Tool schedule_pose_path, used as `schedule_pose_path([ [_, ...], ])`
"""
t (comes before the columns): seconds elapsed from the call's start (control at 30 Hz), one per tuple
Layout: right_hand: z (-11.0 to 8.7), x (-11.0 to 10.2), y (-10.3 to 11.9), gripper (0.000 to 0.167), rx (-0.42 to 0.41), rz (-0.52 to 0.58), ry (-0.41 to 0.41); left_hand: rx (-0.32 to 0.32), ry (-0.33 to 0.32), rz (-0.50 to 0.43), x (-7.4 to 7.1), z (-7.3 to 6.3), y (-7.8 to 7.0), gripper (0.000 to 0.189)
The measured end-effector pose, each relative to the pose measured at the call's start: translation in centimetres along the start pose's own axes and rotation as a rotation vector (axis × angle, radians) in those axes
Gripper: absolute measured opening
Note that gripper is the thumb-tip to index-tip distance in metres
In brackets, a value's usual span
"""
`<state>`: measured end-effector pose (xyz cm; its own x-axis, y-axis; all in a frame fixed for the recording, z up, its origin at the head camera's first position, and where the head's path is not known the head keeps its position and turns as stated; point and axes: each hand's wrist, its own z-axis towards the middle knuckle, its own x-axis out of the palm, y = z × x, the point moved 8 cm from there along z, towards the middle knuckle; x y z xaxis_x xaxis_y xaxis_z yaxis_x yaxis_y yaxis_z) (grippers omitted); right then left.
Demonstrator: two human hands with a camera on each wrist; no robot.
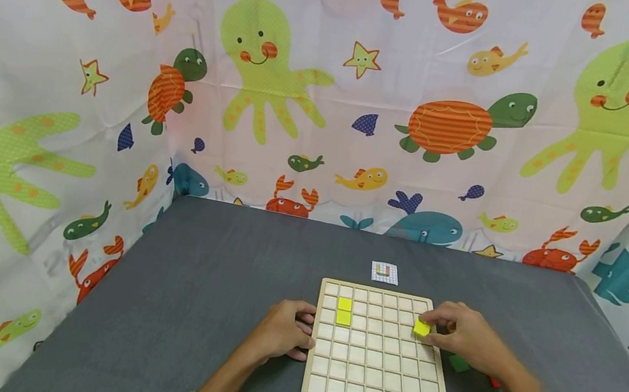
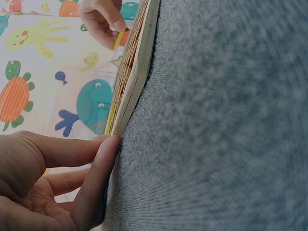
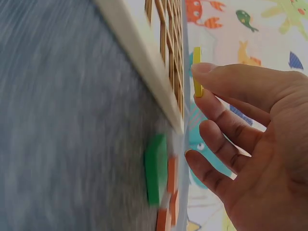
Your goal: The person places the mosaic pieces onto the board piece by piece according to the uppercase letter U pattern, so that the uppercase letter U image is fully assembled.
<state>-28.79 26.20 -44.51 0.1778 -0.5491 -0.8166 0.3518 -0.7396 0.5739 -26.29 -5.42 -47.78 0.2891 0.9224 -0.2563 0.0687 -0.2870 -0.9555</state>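
The left hand [image 1: 281, 329] pinches the wooden grid board [image 1: 357, 374] by its left edge. Two yellow tiles [image 1: 343, 317] sit in its squares; a small card [image 1: 385, 273] lies behind on the tabletop [image 1: 241, 260]. The right hand's [image 1: 468, 336] fingers grasp another yellow tile [image 1: 421, 328] over the board's right side, partly covering green [image 1: 458, 363] and red pieces [image 1: 494, 382].

Grey cloth [image 3: 72, 120] blurs in the right wrist view.

Probably a makeshift booth: sea-animal curtains [image 1: 329, 108] surround a grey tabletop [image 1: 228, 265].
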Motion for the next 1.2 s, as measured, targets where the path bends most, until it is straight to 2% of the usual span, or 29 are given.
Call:
schedule_pose_path([
  [0.13, 0.7, 0.7, 1.2, 0.028, -0.033, 0.031, 0.015, 0.002, -0.001, 0.0, -0.1, 0.1, 0.1, 0.06],
  [0.37, 1.8, 1.9, 2.5, 0.027, -0.04, 0.08, 0.038, -0.004, -0.002, -0.004, -0.1, 0.1, 0.1, 0.061],
  [0.87, 3.6, 4.4, 6.3, 0.023, -0.166, 0.134, 0.095, -0.012, -0.003, 0.0, 0.0, 0.0, 0.0, 0.061],
  [1.2, 4.9, 6.5, 7.8, 0.028, -0.175, 0.092, 0.123, -0.006, -0.007, 0.008, 0.0, 0.0, 0.0, 0.06],
])
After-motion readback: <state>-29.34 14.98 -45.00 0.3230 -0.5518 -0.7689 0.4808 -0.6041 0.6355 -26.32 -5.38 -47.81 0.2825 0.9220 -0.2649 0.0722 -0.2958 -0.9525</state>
